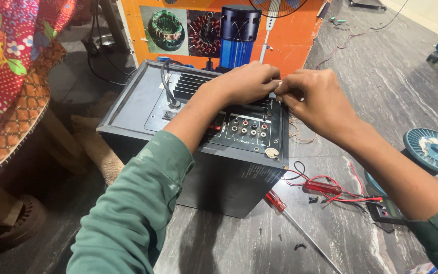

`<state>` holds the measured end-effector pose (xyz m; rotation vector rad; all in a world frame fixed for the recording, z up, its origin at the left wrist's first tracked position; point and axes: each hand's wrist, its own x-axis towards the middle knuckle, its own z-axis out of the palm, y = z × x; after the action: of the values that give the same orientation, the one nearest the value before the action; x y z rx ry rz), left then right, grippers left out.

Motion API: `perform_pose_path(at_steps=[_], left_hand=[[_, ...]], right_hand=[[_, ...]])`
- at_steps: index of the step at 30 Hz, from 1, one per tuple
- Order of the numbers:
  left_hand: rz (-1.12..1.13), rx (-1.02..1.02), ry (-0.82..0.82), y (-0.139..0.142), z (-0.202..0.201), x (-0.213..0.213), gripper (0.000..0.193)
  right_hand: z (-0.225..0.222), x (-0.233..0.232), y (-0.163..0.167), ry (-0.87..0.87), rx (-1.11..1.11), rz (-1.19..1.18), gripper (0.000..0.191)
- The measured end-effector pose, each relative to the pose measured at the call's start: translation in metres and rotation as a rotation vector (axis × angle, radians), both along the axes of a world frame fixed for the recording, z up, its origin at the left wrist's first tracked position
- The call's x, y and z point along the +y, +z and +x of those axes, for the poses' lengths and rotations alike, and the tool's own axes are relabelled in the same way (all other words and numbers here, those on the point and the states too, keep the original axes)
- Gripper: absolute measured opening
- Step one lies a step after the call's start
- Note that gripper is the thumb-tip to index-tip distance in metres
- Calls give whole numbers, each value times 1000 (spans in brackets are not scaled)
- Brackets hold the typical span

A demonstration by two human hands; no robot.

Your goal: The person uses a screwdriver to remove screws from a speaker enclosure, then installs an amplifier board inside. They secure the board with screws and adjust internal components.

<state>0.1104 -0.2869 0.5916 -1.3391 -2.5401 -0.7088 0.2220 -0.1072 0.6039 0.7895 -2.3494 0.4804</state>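
Both hands meet at the far edge of the black speaker box (198, 147), which lies on its side on the grey floor (381, 91). Left hand (247, 81) has its fingers curled together on the rear panel (247, 131); right hand (313, 99) pinches something small just beside it, too hidden to name. That panel sits in place with its jacks showing, so the work looks early. A red-handled screwdriver (276, 201) and red test leads (330, 190) lie unused on the floor near the box.
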Motion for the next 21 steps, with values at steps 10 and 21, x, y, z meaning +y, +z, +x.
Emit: perform_pose_path(at_steps=[10, 21], left_hand=[[-70, -47, 53, 0, 1, 1, 38], [-111, -42, 92, -2, -1, 4, 43]], right_hand=[[-3, 4, 5, -85, -115, -19, 19], [-9, 10, 1, -140, -246, -188, 17]])
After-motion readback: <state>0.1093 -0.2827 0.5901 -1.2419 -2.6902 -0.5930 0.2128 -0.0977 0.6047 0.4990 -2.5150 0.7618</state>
